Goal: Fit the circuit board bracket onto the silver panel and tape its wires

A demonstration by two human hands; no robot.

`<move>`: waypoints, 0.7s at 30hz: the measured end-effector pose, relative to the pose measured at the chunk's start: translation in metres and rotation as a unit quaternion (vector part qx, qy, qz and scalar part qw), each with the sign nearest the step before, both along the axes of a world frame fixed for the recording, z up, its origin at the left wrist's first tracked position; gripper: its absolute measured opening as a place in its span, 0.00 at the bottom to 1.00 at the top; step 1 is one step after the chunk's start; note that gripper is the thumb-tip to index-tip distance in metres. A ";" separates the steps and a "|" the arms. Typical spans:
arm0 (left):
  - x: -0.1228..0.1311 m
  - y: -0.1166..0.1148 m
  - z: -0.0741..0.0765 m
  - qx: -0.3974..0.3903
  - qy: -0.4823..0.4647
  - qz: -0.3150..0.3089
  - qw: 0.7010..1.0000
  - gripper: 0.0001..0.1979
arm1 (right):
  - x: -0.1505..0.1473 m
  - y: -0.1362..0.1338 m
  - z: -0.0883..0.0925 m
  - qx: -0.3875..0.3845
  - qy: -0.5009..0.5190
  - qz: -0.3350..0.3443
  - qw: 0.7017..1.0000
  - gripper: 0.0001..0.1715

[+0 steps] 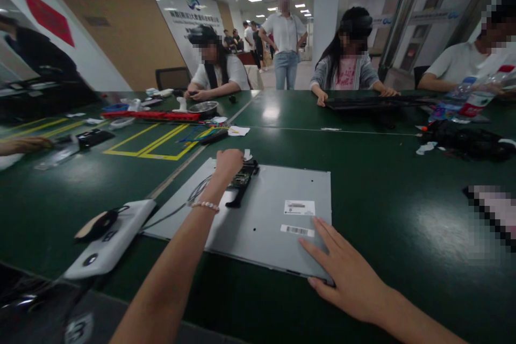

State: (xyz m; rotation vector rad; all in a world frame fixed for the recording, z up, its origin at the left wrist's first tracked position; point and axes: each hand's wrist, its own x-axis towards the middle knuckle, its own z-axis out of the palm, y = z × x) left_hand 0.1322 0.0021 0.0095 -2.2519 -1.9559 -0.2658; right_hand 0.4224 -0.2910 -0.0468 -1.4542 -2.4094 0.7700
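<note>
A flat grey metal panel [266, 247], like the back of a display, lies on the green table with two white labels near its right side. My left hand [229, 164] is closed at the panel's far part, right by a green circuit board [241, 179] in a black bracket [235, 200]. Its fingers point away, so whatever they hold is hidden. A small white piece [247, 155] shows just beyond that hand. My right hand [342, 263] rests with spread fingers on the panel's near right corner, touching beside the barcode label [297, 230].
Left of the panel sits a white device [110, 239] with a dark cable on top. Tools and wires [205, 135] lie farther back, near yellow tape lines. Bottles [471, 99] and a black bundle [470, 140] stand at right. Several people sit or stand around the table.
</note>
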 end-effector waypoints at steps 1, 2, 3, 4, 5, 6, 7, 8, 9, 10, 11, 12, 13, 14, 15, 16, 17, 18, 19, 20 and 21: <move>0.001 0.004 -0.008 -0.017 0.013 0.009 1.000 0.13 | 0.000 0.000 0.000 0.001 -0.001 0.002 1.000 0.40; 0.000 0.007 -0.014 -0.029 0.023 0.014 0.999 0.13 | 0.000 0.000 0.000 0.001 -0.001 0.003 1.000 0.40; -0.004 0.009 -0.018 -0.040 0.031 0.015 0.999 0.13 | 0.000 0.000 0.001 0.000 -0.002 0.003 1.000 0.39; -0.009 0.011 -0.020 -0.050 0.035 0.014 0.998 0.14 | 0.001 0.001 0.001 -0.003 -0.001 0.001 1.000 0.39; -0.016 0.013 -0.021 -0.060 0.034 0.009 0.998 0.15 | 0.001 0.001 0.002 -0.007 0.000 -0.001 1.000 0.39; -0.024 0.015 -0.022 -0.071 0.025 0.002 0.997 0.17 | 0.001 0.001 0.002 -0.011 0.002 -0.003 1.000 0.39; -0.032 0.017 -0.022 -0.077 0.009 -0.001 0.997 0.19 | 0.001 0.001 0.003 -0.015 0.004 -0.004 1.000 0.39; -0.041 0.020 -0.021 -0.078 -0.011 0.000 0.997 0.21 | 0.001 0.001 0.003 -0.019 0.006 -0.005 1.000 0.39; -0.051 0.021 -0.021 -0.074 -0.031 0.006 0.997 0.23 | 0.001 0.001 0.004 -0.022 0.008 -0.005 1.000 0.39; -0.061 0.023 -0.020 -0.066 -0.047 0.017 0.997 0.25 | 0.001 0.001 0.005 -0.024 0.010 -0.005 1.000 0.40; -0.071 0.023 -0.020 -0.057 -0.054 0.030 0.996 0.27 | 0.001 0.001 0.006 -0.027 0.011 -0.005 1.000 0.40; -0.081 0.023 -0.019 -0.050 -0.058 0.044 0.996 0.29 | 0.002 0.001 0.007 -0.032 0.014 -0.004 0.999 0.40; -0.091 0.022 -0.019 -0.051 -0.062 0.060 0.995 0.30 | 0.002 0.001 0.008 -0.040 0.017 -0.004 0.999 0.40; -0.101 0.020 -0.019 -0.059 -0.072 0.080 0.992 0.32 | 0.003 0.001 0.008 -0.051 0.023 -0.005 0.998 0.40; -0.111 0.018 -0.019 -0.071 -0.089 0.106 0.988 0.34 | 0.005 0.001 0.009 -0.063 0.032 -0.008 0.997 0.39; -0.119 0.015 -0.019 -0.083 -0.108 0.133 0.982 0.37 | 0.006 0.001 0.010 -0.073 0.044 -0.017 0.996 0.39; -0.127 0.012 -0.020 -0.097 -0.129 0.156 0.975 0.40 | 0.008 0.003 0.010 -0.078 0.058 -0.034 0.995 0.38; -0.134 0.008 -0.021 -0.108 -0.149 0.169 0.968 0.43 | 0.011 0.004 0.010 -0.077 0.074 -0.059 0.993 0.38; -0.140 0.005 -0.022 -0.117 -0.165 0.172 0.964 0.46 | 0.013 0.007 0.009 -0.069 0.090 -0.091 0.989 0.38; -0.145 0.002 -0.023 -0.124 -0.176 0.167 0.962 0.49 | 0.016 0.011 0.008 -0.057 0.102 -0.128 0.985 0.39; -0.149 -0.001 -0.025 -0.130 -0.179 0.155 0.963 0.51 | 0.019 0.016 0.007 -0.044 0.108 -0.164 0.980 0.39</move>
